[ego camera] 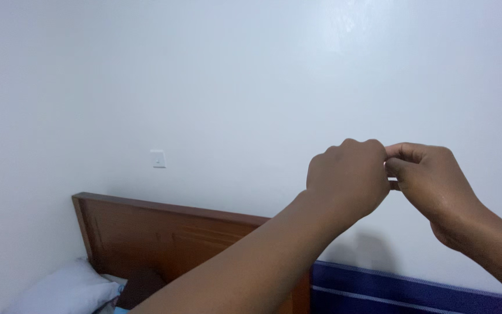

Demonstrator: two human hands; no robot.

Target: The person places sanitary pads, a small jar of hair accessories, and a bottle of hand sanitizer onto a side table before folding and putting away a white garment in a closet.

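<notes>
My left hand [347, 177] and my right hand [431, 180] are raised in front of a pale wall [233, 75], knuckles facing me. Their fingertips meet between them and pinch a very small, thin pale object [391, 181], mostly hidden by the fingers; its kind cannot be told. Both hands have their fingers curled closed around it. My left forearm runs down to the lower middle of the view, my right forearm to the lower right corner.
A brown wooden headboard [146, 232] stands against the wall at lower left. A white pillow [68, 291] lies in the bottom left corner. A dark blue striped cloth [390, 291] shows at bottom right. A small white wall switch [158, 158] sits above the headboard.
</notes>
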